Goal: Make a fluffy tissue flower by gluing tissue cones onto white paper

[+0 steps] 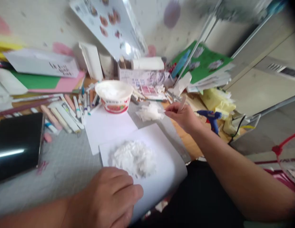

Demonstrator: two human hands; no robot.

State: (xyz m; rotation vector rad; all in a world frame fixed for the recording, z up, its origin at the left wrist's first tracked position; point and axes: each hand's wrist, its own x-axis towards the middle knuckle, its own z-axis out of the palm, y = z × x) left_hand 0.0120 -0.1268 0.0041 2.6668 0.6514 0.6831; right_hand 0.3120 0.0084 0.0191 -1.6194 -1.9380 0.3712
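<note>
My right hand (182, 115) is closed in a pinch around a slim pale stick-like tool (182, 103). Its tip end is at a crumpled white clump (149, 111) that looks like tissue or cotton; I cannot tell the tool's kind. Low in view, my left hand (111, 196) has curled fingers at the near edge of a white sheet of paper (166, 148), which bends down past the desk edge. On that sheet lies a ring-like heap of white shreds (135, 158), just beyond the left knuckles. A white tub (115, 98) with red print, holding something white, stands behind a second sheet (109, 129).
Markers (78, 109) are scattered left of the tub, and a black glossy tablet-like slab (17, 145) lies at far left on the grey cutting mat (64, 161). A blue glue gun (210, 118) sits right of my right hand. Boxes (140, 77) line the wall.
</note>
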